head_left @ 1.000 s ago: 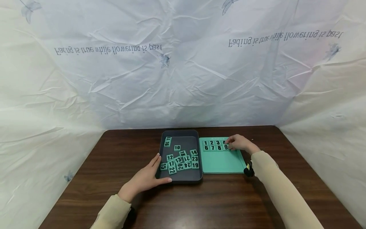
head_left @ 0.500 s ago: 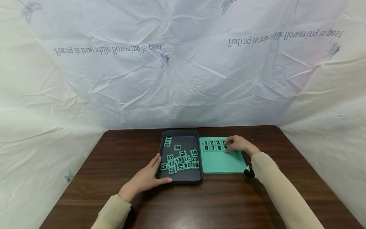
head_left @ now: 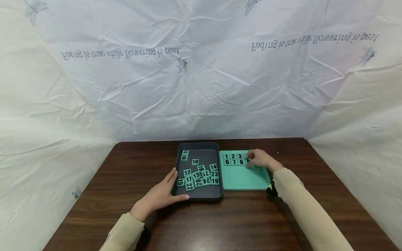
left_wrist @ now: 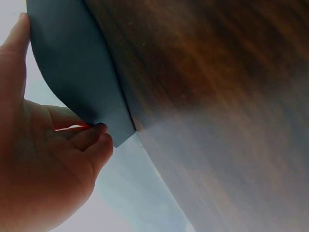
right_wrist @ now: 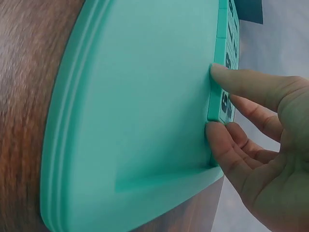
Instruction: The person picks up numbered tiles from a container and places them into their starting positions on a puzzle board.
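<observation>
My right hand [head_left: 260, 159] pinches the 9 tile [right_wrist: 225, 104] on the green board [head_left: 243, 177], beside tile 8; my left hand [head_left: 160, 197], fingers relaxed in a loose grip, rests against the grey tray [head_left: 198, 197] on the worktop [head_left: 125, 174].

teal number tile [right_wrist: 223, 104], probably 9, flat in second row on teal board [head_left: 243, 177].
</observation>
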